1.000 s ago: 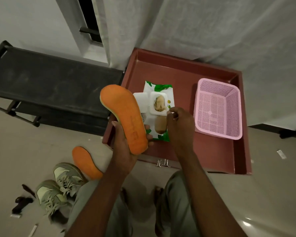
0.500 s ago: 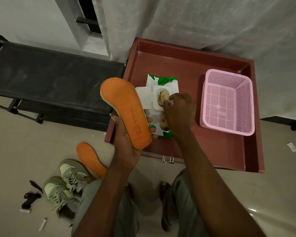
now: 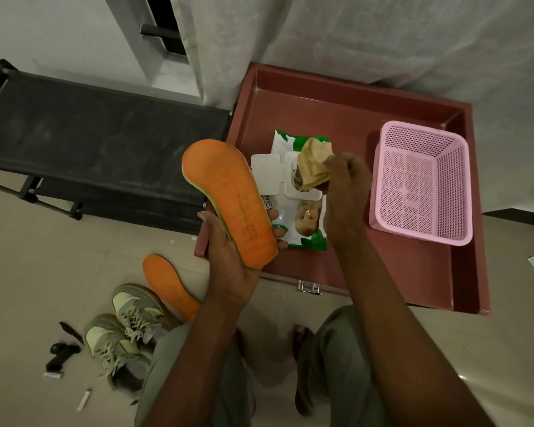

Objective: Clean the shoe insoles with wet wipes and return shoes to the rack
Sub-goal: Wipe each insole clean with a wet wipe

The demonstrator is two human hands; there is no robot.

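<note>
My left hand grips an orange insole by its heel end, toe pointing up and away. My right hand pinches a crumpled wet wipe lifted out of the wipes pack, whose white flap lid stands open. The pack lies in a reddish-brown drawer tray. A second orange insole lies on the floor beside a pair of grey-green sneakers. The black shoe rack stands at the left.
A pink plastic basket sits in the tray to the right of the pack. Small dark bits and scraps lie on the tiled floor at lower left. A grey curtain hangs behind the tray. My knees are at the bottom.
My right hand reached into the pack's opening and has now pulled a wipe up out of it. The left hand has kept holding the insole.
</note>
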